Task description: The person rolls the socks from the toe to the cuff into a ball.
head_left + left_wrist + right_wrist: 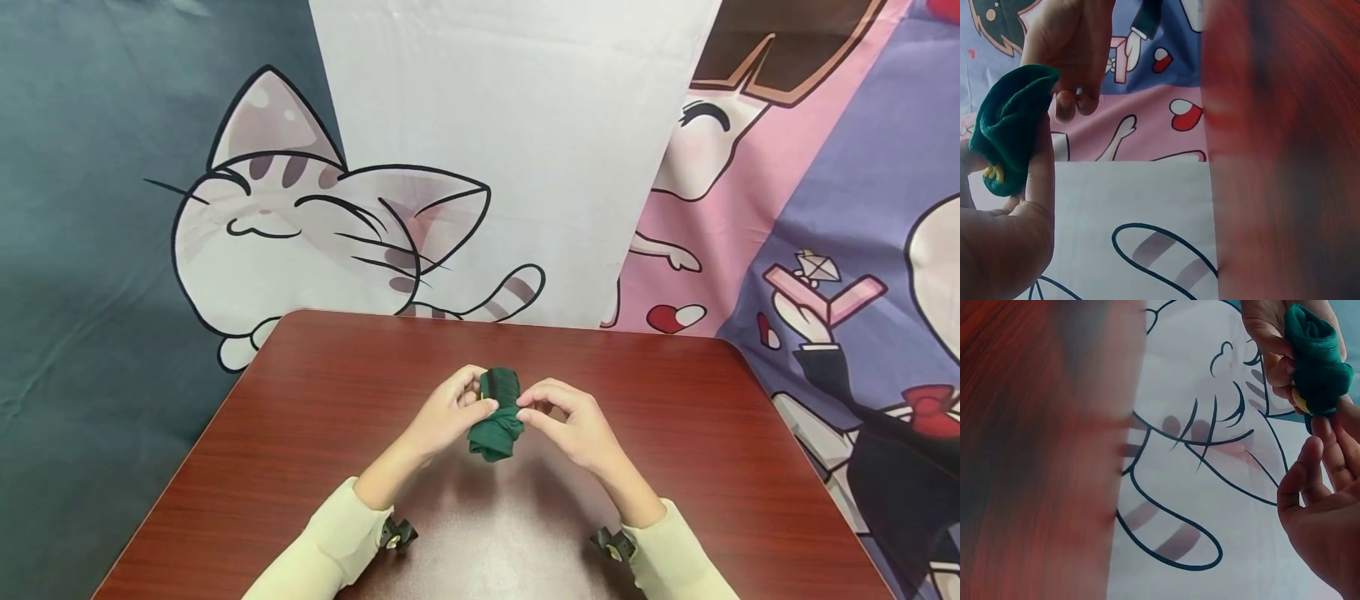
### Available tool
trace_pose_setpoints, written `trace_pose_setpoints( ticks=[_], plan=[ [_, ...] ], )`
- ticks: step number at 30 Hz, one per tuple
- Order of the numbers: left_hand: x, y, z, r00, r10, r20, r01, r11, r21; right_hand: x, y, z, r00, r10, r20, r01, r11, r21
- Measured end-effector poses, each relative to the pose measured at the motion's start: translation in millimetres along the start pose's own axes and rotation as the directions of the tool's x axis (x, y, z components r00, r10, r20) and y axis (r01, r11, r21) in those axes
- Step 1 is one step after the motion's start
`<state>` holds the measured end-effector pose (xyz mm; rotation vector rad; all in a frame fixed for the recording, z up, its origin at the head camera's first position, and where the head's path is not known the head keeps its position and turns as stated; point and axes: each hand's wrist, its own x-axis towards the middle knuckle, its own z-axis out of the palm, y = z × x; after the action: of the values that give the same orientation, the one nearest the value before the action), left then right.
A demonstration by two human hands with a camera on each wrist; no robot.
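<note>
A small rolled bundle of dark green cloth (493,439) is held over the table between the two hands. It has a black band across its upper part and a bit of yellow at its left edge. My left hand (448,414) grips the bundle from the left, thumb on the near face and fingers behind. From the right, the thumb and fingertips of my right hand (573,423) pinch the cloth's edge. Loose folds show at one end of the green cloth (1013,125) in the left wrist view. In the right wrist view, the green cloth (1319,356) looks thick and gathered.
Beneath the hands is a reddish-brown wooden table (315,433) with rounded far corners. Behind it hangs a printed backdrop (562,150) with a cartoon cat and figures. Black devices (397,535) are strapped at both wrists, by the pale sleeves (330,533).
</note>
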<state>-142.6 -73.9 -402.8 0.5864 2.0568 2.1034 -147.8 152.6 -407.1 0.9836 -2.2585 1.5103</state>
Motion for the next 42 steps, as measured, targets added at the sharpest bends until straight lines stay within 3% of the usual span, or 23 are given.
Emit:
trace_pose_setpoints(
  ticks=[12,16,19,22,26,30,34,42],
  plan=[
    [-2.2,-0.3,4.8,1.0,-0.009,-0.023,0.009,1.0,0.025,-3,3,-2,0.981,-0.179,0.074,0.185,0.979,-0.089],
    [-2.6,1.0,7.3,0.998,-0.05,-0.035,0.053,0.996,0.068,-11,6,4,0.968,-0.247,0.04,0.248,0.968,-0.046],
    [-2.7,2.1,8.7,0.993,-0.093,-0.074,0.098,0.992,0.077,-15,8,7,0.961,-0.275,-0.013,0.275,0.96,0.056],
    [-2.4,2.8,9.8,0.985,-0.119,-0.124,0.129,0.988,0.08,-17,7,9,0.97,-0.24,-0.028,0.242,0.954,0.177],
    [-1.5,3.7,11.7,0.977,-0.136,-0.163,0.143,0.989,0.033,-17,3,9,0.991,-0.131,0.029,0.116,0.948,0.297],
    [-1.0,1.2,13.3,0.972,-0.16,-0.175,0.15,0.986,-0.07,-15,1,10,0.994,-0.065,0.089,0.043,0.972,0.229],
    [-1.7,-2.1,13.4,0.963,-0.159,-0.216,0.138,0.984,-0.112,-15,0,12,0.99,-0.047,0.13,0.029,0.99,0.137],
    [1.9,5.1,16.1,0.944,-0.125,-0.304,0.093,0.989,-0.118,-19,-1,14,0.992,-0.051,0.114,0.029,0.982,0.184]
  ],
)
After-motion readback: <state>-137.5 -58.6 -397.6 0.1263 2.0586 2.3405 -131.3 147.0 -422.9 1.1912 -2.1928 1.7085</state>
